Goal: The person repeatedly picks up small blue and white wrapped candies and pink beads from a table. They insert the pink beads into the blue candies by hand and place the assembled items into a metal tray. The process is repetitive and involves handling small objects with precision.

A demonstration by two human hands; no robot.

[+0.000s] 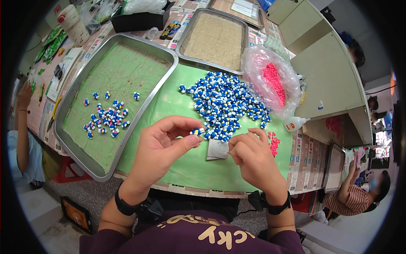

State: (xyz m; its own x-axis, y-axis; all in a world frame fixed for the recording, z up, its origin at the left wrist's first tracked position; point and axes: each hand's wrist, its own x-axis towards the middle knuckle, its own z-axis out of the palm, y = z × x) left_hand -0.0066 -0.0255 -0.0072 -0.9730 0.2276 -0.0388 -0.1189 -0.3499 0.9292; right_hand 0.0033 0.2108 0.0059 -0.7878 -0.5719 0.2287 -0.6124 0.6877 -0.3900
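Observation:
My left hand (157, 146) pinches a small blue-and-white figurine (197, 131) between thumb and fingertips, at the near edge of a big heap of similar figurines (224, 103). Closed, with its fingers curled together, my right hand (259, 160) hovers beside a small whitish card (217, 150); whatever its fingertips hold is hidden. Tiny pink pieces (274, 144) lie scattered just right of that hand. On the left, a metal tray (171, 55) lined with green holds more figurines (111, 117), several showing pink bits.
A clear plastic bag (253, 57) of pink pieces sits right of the heap, near a white squeeze bottle (295, 123). Behind stand another tray (181, 44) and a black box (141, 21). A cabinet (334, 80) borders the right; other people work at both sides.

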